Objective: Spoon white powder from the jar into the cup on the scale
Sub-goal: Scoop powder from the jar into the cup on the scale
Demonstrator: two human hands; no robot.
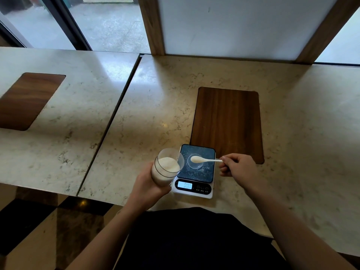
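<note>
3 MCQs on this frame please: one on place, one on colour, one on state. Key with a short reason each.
1. Where is the spoon bowl?
A. inside the jar
B. over the cup on the scale
C. flat on the wooden board

2. What colour is the spoon?
A. white
B. red
C. black

3. How is the jar held?
A. standing capped on the table
B. upside down
C. tilted in the left hand, open

Key: 1 B, its bowl hangs above the cup on the scale. 2 A, plainly white. 3 C, the left hand grips it, mouth leaning toward the scale; the right hand pinches the spoon handle.
</note>
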